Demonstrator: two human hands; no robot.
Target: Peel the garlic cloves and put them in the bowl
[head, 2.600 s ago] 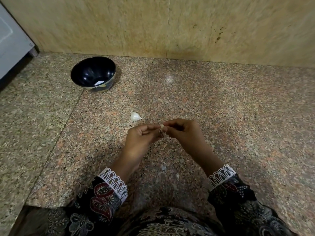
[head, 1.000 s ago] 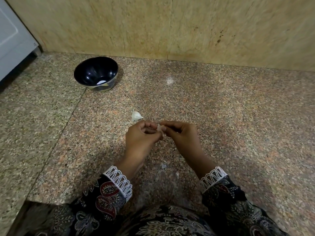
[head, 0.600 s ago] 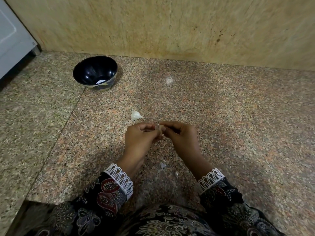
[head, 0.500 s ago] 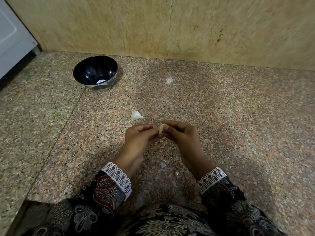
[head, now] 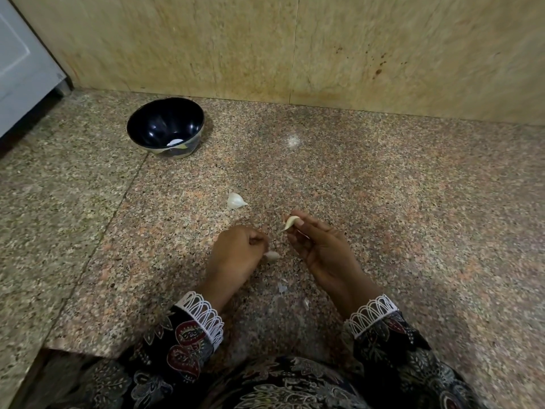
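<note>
My right hand (head: 320, 249) pinches a pale peeled garlic clove (head: 290, 222) at its fingertips, raised a little over the granite counter (head: 413, 202). My left hand (head: 237, 255) sits apart to the left with its fingers curled. A white piece of garlic skin (head: 272, 255) lies against its lower fingers; whether they hold it is hidden. An unpeeled clove (head: 235, 200) rests on the counter beyond both hands. The black bowl (head: 159, 122) stands at the back left with something white (head: 175, 141) inside.
Small skin scraps (head: 281, 287) lie between my wrists. A white appliance (head: 20, 69) stands at the far left, and a tiled wall (head: 295, 45) closes the back. The counter's front edge (head: 59, 348) runs at the lower left.
My hands have come apart. The right one keeps the now bare clove; the left has dropped down and back, with a piece of skin beside it.
</note>
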